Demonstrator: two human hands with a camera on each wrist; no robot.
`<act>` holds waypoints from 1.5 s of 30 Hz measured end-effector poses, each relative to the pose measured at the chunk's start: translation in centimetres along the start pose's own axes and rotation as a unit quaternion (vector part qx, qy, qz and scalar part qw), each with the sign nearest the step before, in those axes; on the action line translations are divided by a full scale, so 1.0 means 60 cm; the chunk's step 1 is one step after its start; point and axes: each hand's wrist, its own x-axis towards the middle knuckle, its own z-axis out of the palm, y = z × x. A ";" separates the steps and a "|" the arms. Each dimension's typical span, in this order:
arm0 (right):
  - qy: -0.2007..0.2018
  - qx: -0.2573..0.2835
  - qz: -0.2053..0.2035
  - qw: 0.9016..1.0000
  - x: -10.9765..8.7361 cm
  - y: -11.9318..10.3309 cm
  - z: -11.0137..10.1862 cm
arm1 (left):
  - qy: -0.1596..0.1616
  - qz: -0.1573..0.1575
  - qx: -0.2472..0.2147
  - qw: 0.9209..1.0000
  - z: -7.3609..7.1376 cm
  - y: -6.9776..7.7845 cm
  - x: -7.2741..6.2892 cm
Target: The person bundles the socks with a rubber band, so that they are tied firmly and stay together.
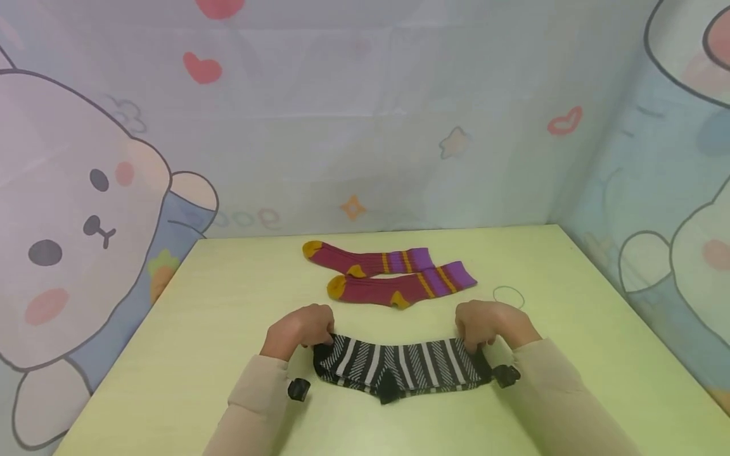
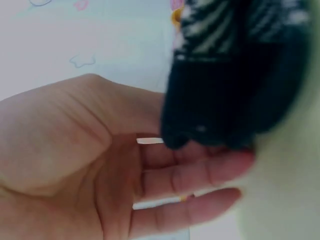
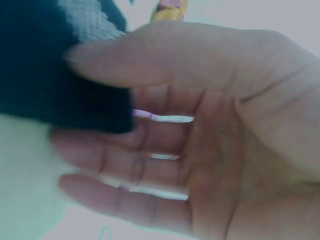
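So the black-and-white striped socks (image 1: pixel 419 365) are at the near part of the surface (image 1: pixel 228 304), about midway between its left and right edges. Looks like two layered together, though I can't swear to it on my feed. The long axis runs left to right, roughly parallel to the far edge, dark heel poking toward the near side.

I'd say what matters is that they stretch straight between my two hands, so neither is nearer. My left hand (image 1: pixel 305 324) pinches the dark toe end, and my right hand (image 1: pixel 481 323) grips the other dark end, thumb on top and fingers below. Can't tell if the middle is touching down.

Past them, toward the far edge, there's a pair of maroon socks (image 1: pixel 373 290), yellow toes left, purple cuffs right. A thin loop (image 1: pixel 507 287) lies just beyond my right hand, on the right-edge side of those cuffs. Behind it all hangs a cartoon-print backdrop (image 1: pixel 342 126).
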 end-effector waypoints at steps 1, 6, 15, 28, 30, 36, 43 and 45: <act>0.010 0.001 -0.008 1.000 -0.003 0.002 0.003 | 0.004 0.005 0.000 1.000 0.002 -0.003 -0.001; 0.071 0.028 -0.040 0.996 -0.015 0.017 0.026 | 0.035 0.030 -0.006 0.999 0.016 -0.012 -0.009; 0.163 0.160 -0.070 0.971 -0.022 0.040 0.064 | 0.069 0.043 -0.070 0.994 0.028 -0.018 -0.046; 0.141 0.309 -0.059 0.939 -0.036 0.052 0.075 | 0.137 0.049 -0.125 0.981 0.053 -0.027 -0.047; 0.136 0.305 -0.062 0.940 -0.037 0.051 0.074 | 0.140 0.047 -0.124 0.981 0.053 -0.027 -0.045; 0.132 0.282 -0.058 0.949 -0.033 0.044 0.072 | 0.142 0.043 -0.119 0.982 0.052 -0.028 -0.043; 0.124 0.254 -0.057 0.958 -0.034 0.036 0.064 | 0.131 0.033 -0.100 0.986 0.048 -0.027 -0.042; 0.115 0.234 -0.059 0.964 -0.037 0.035 0.059 | 0.127 0.035 -0.092 0.987 0.046 -0.026 -0.041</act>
